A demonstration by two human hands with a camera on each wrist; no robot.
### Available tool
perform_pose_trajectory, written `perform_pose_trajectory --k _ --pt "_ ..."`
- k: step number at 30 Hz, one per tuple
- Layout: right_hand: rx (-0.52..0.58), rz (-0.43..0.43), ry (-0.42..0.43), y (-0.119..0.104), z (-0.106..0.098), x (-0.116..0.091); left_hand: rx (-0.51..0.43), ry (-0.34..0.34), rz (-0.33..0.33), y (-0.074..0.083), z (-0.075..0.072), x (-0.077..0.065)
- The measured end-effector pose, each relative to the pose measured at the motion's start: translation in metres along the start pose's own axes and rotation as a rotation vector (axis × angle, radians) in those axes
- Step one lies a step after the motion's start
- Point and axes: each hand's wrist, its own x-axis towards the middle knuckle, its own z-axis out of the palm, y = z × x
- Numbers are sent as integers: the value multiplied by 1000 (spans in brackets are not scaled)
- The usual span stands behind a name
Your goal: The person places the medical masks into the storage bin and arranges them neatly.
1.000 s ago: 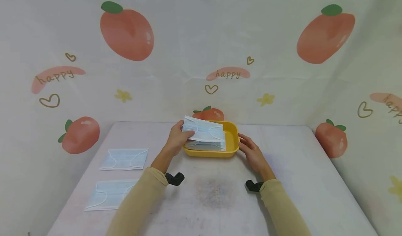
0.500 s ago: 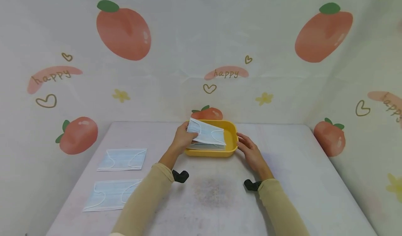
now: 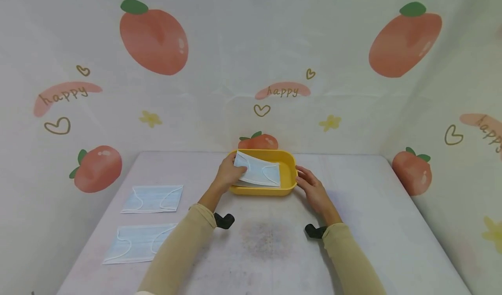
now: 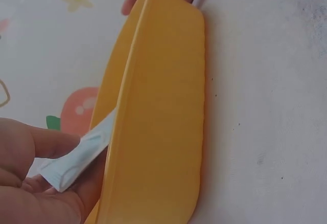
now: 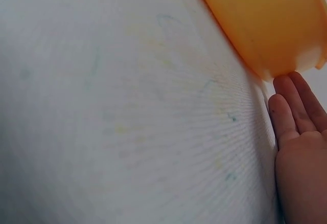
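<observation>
The thin, rectangular blue face mask (image 3: 260, 173), with white cord ear loops, slants down into a smooth yellow plastic tray (image 3: 289, 173) with rounded corners. Your left hand (image 3: 229, 172) pinches its left end between thumb and fingers; your right hand (image 3: 316, 193), fingers extended, touches the tray's right wall. The mask's long axis runs left to right, held end raised.

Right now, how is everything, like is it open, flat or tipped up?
Yellow tray: upright, open-topped, on the table.
Tipped mask: left end lifted, slightly bent, in the tray.
Far mask: lying flat.
Near mask: lying flat, partly hidden by the left sleeve.
Left fingers: pinching the tipped mask.
Right fingers: nearly straight, at the tray's side.
</observation>
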Motion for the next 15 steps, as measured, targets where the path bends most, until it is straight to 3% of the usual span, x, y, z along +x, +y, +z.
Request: perform_pose_trajectory --k 15 --pt "-61 -30 13 3 -2 1 59 13 32 0 -15 -3"
